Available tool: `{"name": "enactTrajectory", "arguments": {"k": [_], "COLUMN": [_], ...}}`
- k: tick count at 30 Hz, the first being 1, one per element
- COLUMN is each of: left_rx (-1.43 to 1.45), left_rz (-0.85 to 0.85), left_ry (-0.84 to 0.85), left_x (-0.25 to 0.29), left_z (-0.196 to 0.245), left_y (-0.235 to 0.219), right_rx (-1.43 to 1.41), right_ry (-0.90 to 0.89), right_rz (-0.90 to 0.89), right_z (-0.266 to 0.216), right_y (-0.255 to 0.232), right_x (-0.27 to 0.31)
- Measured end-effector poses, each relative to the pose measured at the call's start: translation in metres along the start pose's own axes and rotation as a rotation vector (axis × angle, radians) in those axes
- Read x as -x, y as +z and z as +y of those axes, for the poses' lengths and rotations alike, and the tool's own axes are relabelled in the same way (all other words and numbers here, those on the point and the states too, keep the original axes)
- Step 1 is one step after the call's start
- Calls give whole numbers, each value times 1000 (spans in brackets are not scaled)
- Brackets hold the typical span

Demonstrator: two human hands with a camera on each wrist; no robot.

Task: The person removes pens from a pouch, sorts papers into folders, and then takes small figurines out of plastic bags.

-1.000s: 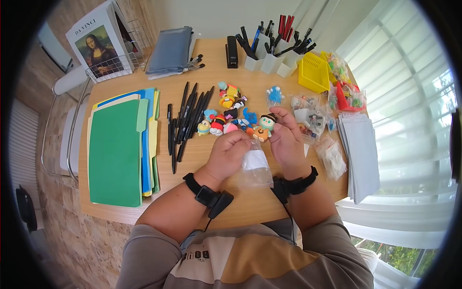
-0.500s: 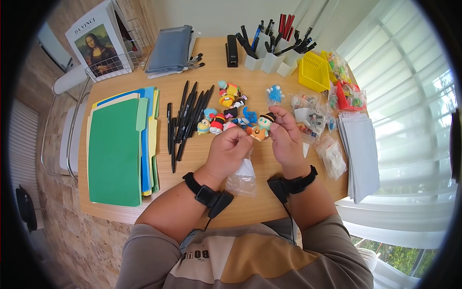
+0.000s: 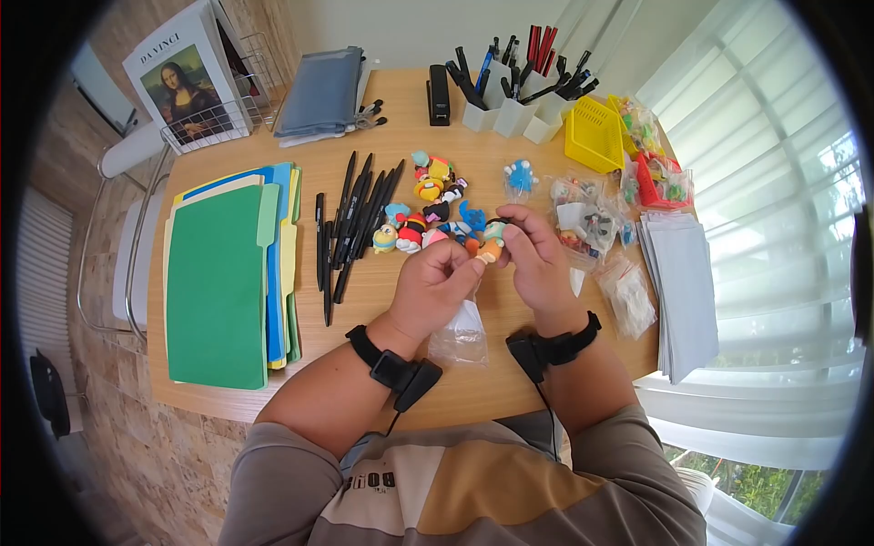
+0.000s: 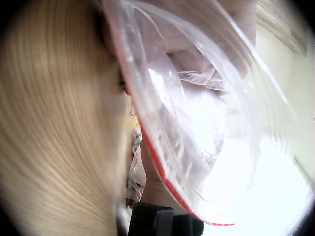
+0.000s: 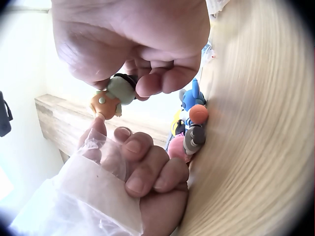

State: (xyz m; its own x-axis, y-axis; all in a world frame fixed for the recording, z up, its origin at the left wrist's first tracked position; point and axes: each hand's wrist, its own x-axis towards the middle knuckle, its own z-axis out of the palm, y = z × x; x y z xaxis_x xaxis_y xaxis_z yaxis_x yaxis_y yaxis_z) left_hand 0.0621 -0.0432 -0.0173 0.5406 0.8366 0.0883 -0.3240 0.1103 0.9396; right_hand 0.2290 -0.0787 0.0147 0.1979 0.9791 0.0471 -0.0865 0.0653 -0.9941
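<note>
A small toy figurine (image 5: 105,104) with an orange pumpkin body, pale green head and dark hat is held between the hands. My right hand (image 3: 539,268) pinches it by the head and hat, which the fingers partly cover. Below it, my left hand (image 3: 435,284) holds a clear zip bag (image 3: 462,337) with a white label, and a left fingertip meets the figurine's base in the right wrist view. The bag's red-edged mouth (image 4: 160,164) gapes in the left wrist view. Just beyond the hands lies a cluster of colourful figurines (image 3: 411,233).
Black pens (image 3: 360,218) and green folders (image 3: 218,282) lie to the left. On the right are bagged toys (image 3: 587,218), yellow (image 3: 592,146) and red baskets (image 3: 660,187), and grey envelopes (image 3: 678,291). A stapler (image 3: 439,96) and pen holders (image 3: 514,118) stand at the back.
The bag has swung left and down beneath my left hand. My right fingers have closed further over the figurine's head, and the figurine has tilted from facing up toward the head camera.
</note>
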Motion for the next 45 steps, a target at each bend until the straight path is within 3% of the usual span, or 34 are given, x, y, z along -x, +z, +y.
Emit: {"name": "enactTrajectory", "arguments": {"k": [13,24,45], "left_rx": [-18,-73,49], "left_rz": [5,1,-87], "left_ry": [-52,-20,-81], "left_x": [0,-1,1], "left_z": [5,-5,0], "left_y": [3,0,-6], "right_rx": [94,-29,-11], "right_ry": [-20,-244,-361], "right_rz": [-14,-140,-223], "right_z": [3,9,5], "right_y": [2,-4,0], "right_x": [0,1,4]}}
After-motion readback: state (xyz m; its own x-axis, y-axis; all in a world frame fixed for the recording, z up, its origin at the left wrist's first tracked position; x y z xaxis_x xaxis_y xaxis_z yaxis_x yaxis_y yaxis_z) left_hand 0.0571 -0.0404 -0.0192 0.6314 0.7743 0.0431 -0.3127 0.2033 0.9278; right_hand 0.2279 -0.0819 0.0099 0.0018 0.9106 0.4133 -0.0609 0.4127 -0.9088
